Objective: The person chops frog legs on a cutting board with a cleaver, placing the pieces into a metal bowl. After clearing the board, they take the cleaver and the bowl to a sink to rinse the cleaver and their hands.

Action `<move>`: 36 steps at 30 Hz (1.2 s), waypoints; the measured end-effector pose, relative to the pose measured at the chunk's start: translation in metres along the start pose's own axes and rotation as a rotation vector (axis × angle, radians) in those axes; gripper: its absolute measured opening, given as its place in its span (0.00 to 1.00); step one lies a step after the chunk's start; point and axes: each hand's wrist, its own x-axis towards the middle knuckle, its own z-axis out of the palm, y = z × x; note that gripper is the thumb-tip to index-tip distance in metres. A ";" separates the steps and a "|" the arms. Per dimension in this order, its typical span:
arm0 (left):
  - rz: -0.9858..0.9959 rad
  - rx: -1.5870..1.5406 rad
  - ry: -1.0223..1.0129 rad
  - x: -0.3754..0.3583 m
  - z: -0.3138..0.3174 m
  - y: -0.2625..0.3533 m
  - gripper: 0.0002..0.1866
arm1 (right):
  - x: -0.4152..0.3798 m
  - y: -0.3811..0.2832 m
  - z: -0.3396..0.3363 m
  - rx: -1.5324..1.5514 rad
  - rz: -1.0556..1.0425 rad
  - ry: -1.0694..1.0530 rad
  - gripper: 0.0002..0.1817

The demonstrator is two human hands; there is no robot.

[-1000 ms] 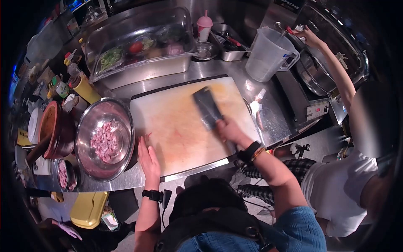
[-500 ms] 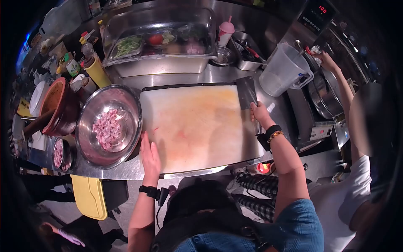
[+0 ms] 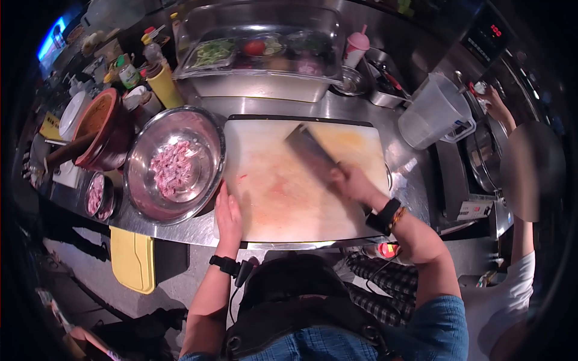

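- Right hand [image 3: 354,182] gripping broad steel cleaver [image 3: 312,147], blade lying flat for scraping.
- Left hand [image 3: 229,218] pressing open at seven o'clock, steadying stained white cutting board [image 3: 289,204].

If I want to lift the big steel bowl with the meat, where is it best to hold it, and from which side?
Probably by the flared rim of the steel bowl, coming from its near side at the counter edge. The far side is crowded by the clay pot and bottles, and the left hand already lies beside the near rim.
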 end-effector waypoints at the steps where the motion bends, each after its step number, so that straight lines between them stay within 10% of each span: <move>1: -0.008 -0.010 -0.006 0.000 -0.001 -0.001 0.23 | 0.015 -0.007 -0.015 0.093 0.241 -0.034 0.16; 4: 0.022 0.005 0.000 0.002 -0.002 -0.002 0.23 | 0.065 0.032 -0.021 0.451 0.263 -0.030 0.14; 12: -0.010 -0.028 -0.015 0.001 -0.007 0.003 0.24 | 0.012 -0.049 0.028 0.216 0.048 -0.426 0.17; 21: -0.062 -0.073 0.055 -0.001 -0.004 -0.002 0.24 | 0.104 -0.035 0.009 0.237 0.144 -0.331 0.17; 30: -0.105 -0.113 0.058 -0.001 -0.004 -0.006 0.26 | 0.042 -0.051 0.039 0.008 -0.321 -0.561 0.23; 36: -0.125 -0.135 0.072 -0.003 -0.005 -0.005 0.26 | 0.075 -0.055 0.019 0.099 0.061 -0.356 0.19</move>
